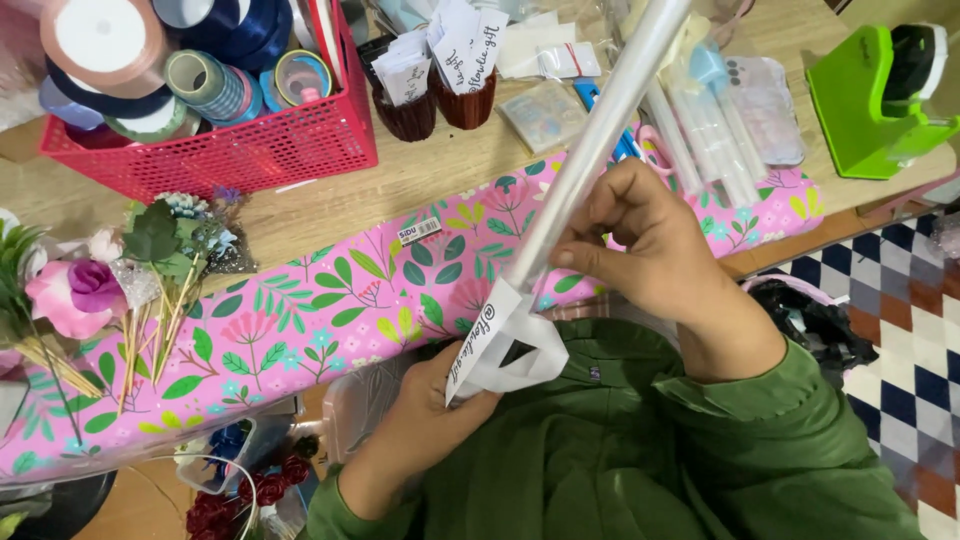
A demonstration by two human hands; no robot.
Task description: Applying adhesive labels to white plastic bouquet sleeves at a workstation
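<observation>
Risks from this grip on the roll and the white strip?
The right hand pinches only the low end of the long clear roll; its far end may swing into the paper-filled cups. The left hand holds the white printed strip by one edge, so it might crease or slip.

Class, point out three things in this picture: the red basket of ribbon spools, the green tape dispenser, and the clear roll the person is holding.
red basket point(300, 150), head view, on its mesh front wall.
green tape dispenser point(860, 100), head view, on its green body.
clear roll point(600, 120), head view, mid-length of the tube, above the right hand point(640, 245).
</observation>
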